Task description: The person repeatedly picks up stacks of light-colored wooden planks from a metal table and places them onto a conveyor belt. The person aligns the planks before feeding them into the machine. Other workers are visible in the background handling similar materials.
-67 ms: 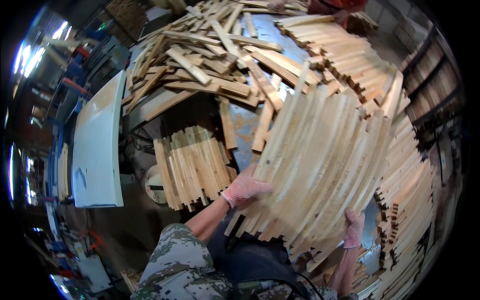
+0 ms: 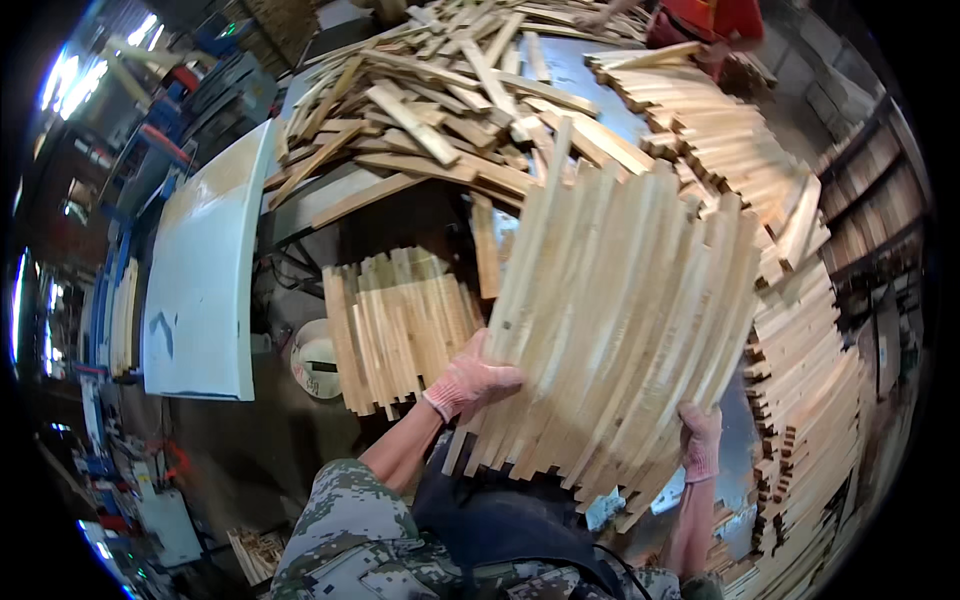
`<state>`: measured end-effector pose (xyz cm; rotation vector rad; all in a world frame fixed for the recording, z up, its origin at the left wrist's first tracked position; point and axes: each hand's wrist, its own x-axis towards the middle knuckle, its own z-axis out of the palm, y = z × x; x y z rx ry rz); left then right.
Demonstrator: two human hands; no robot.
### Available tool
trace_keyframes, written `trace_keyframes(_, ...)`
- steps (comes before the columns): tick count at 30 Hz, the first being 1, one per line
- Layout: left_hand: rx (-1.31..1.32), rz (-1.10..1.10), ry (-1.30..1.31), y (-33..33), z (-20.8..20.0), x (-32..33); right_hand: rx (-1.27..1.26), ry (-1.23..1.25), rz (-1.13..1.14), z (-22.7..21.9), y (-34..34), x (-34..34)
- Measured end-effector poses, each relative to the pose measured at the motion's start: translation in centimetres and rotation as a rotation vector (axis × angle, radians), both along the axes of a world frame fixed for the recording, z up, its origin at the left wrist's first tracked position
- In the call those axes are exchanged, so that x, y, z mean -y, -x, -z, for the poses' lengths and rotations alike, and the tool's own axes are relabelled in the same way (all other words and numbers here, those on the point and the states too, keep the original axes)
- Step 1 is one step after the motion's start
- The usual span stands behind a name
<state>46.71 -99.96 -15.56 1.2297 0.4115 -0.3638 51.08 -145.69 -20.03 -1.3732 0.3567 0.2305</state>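
A wide row of wooden strips [image 2: 610,330], pressed side by side with uneven ends, is squeezed between my two hands above the metal table. My left hand [image 2: 474,380], in a pink knit glove, grips the row's left edge with the thumb laid over the top. On the opposite edge my right hand [image 2: 700,440], gloved the same way, clamps the outermost strips. The fingers of both hands are partly hidden under the wood. Below and left of the row, a smaller stack of strips [image 2: 395,330] stands beside my left forearm.
Loose wooden sticks [image 2: 430,120] lie heaped on the metal table [image 2: 740,430]. Long rows of strips [image 2: 810,370] line its right side. A pale board [image 2: 205,280] stands at the left, near a white bucket [image 2: 316,360]. A person in red [image 2: 705,25] works at the far end.
The held row of strips has shifted slightly left in view, with both hands still on it. The surroundings have moved a little as my head turned.
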Motion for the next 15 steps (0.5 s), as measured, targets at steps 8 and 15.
trace_keyframes(8, -0.065, -0.439, -0.006, 14.5, 5.3, -18.4, -0.066, 0.012, -0.417, -2.2, -2.2, -26.2)
trace_keyframes(15, -0.267, -0.584, 0.030, 22.8, 14.3, -29.5, -0.263, 0.061, -0.603, 2.8, -1.1, -42.7)
